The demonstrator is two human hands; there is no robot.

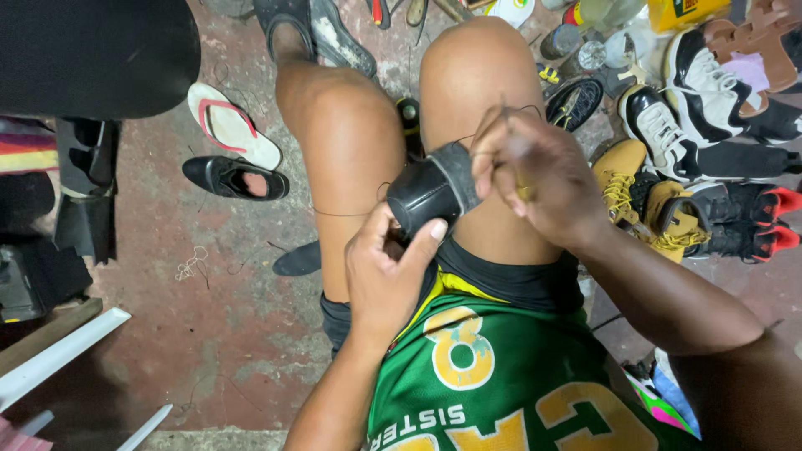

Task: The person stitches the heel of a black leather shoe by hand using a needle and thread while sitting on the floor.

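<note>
Black shoe (430, 194): dark leather piece resting between the person's bare knees, near the centre of the head view; its rounded end points near-left toward the left hand, and its long axis runs from near-left up to far-right.
Left hand (386, 271): curled around the near-left end of the black shoe, thumb pressed on its rim, fingers closed beneath it; this hand bears the shoe and is the nearer of the two to its bulk.
Right hand (526, 179): lies on the far-right end of the black shoe, fingers pinched together on a thin tool that is blurred; whether it is a needle or an awl cannot be told.
Thread (342, 214): fine line running from the shoe leftward across the left thigh.
Key relation: the shoe lies just left of the right hand's pinch and touches it, so the working point is at the shoe's far-right edge.
Tan boots (622, 179): just right of the right hand, on the floor.
Black-and-white sneakers (668, 125): far right.
Flip-flop (230, 125): far left, beside a black flat shoe (234, 178).
Floor (209, 334): worn reddish concrete.
</note>
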